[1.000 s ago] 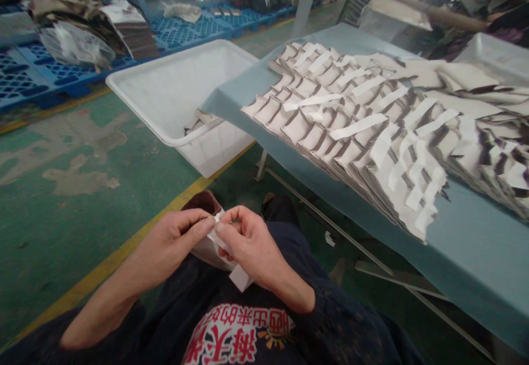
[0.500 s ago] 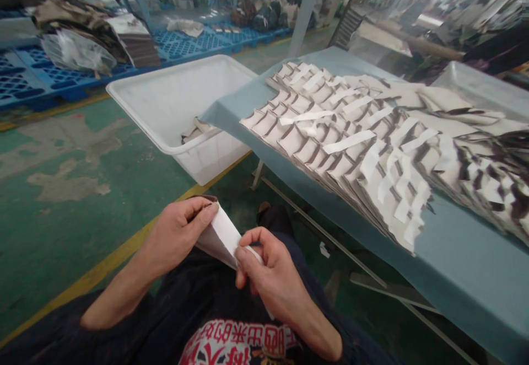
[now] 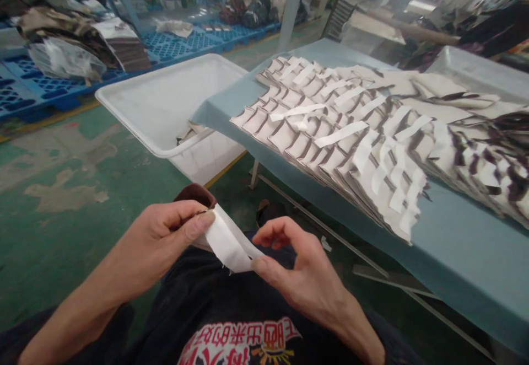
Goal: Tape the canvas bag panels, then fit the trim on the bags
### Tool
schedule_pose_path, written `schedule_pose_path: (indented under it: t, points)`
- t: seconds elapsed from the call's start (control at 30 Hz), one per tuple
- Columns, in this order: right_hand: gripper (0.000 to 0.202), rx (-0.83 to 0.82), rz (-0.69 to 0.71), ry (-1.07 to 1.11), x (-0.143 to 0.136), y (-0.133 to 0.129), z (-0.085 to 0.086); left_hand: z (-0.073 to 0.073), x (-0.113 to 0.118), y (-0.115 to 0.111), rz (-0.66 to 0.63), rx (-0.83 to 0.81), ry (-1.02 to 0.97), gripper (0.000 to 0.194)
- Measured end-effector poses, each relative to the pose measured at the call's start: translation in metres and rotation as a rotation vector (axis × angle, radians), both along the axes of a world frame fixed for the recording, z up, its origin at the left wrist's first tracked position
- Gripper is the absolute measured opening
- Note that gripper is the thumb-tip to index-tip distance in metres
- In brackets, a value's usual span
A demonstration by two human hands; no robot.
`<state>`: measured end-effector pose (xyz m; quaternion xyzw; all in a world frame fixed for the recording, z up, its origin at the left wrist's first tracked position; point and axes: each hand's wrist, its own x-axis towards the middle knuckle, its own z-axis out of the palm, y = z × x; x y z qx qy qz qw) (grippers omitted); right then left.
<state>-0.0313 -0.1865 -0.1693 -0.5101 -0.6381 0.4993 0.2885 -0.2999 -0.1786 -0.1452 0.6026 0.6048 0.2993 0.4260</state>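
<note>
In front of my body, my left hand point(image 3: 176, 230) pinches a brown piece point(image 3: 196, 195) with a pale side, curled over at its far end. A white strip point(image 3: 229, 252) runs along this piece from under my left thumb and bows loosely away toward the right. My right hand point(image 3: 295, 255) is at the strip's near end, its thumb tip touching or almost touching it. The thumb and forefinger of that hand stand apart. The piece's underside is hidden behind the strip and my left fingers.
Right of my hands stands a blue-grey covered table point(image 3: 463, 255) with overlapping rows of pale, brown-edged pieces point(image 3: 297, 133) and loose white strips point(image 3: 341, 133). A white plastic bin point(image 3: 136, 92) stands partly under its left corner. Blue pallets point(image 3: 173, 48) with goods lie behind.
My right hand has loosened its pinch and moved right, its fingers spreading. The white strip now bows away from the brown piece. My left hand keeps its hold while the piece's curled end shows more.
</note>
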Motion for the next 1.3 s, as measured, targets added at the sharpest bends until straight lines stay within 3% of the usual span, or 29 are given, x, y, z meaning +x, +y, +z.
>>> schedule_pose_path:
  t: [0.13, 0.27, 0.37, 0.47, 0.6, 0.8, 0.93, 1.13, 1.3]
  points:
    - [0.020, 0.137, 0.103, -0.007, -0.030, -0.004, -0.027, 0.000, 0.010, -0.003, -0.035, 0.035, 0.050, 0.045]
    - [0.020, 0.225, 0.081, -0.032, -0.035, -0.013, -0.055, -0.014, 0.012, -0.006, -0.038, 0.068, 0.208, 0.050]
    - [0.017, 0.215, 0.064, -0.052, -0.033, -0.015, -0.062, -0.026, 0.011, -0.006, -0.044, 0.007, 0.237, 0.052]
    - [0.018, 0.170, 0.056, -0.018, -0.033, -0.016, -0.060, -0.029, 0.012, -0.004, -0.038, -0.050, 0.155, 0.052]
    - [0.021, 0.097, 0.018, 0.077, -0.036, -0.014, -0.050, -0.028, 0.019, -0.005, 0.000, -0.011, 0.125, 0.045]
    - [0.028, -0.309, -0.044, 0.278, -0.044, -0.006, -0.038, -0.032, 0.027, -0.012, -0.032, 0.170, 0.142, 0.040]
    - [0.029, -0.326, -0.109, 0.313, -0.052, 0.000, -0.038, -0.031, 0.031, -0.010, -0.036, 0.218, 0.114, 0.038]
    - [0.022, -0.322, -0.069, 0.327, -0.055, 0.000, -0.036, -0.032, 0.032, -0.010, 0.011, 0.145, 0.065, 0.036]
    - [0.026, -0.428, -0.024, 0.512, -0.056, 0.000, -0.040, -0.035, 0.033, -0.010, 0.007, 0.138, 0.039, 0.036]
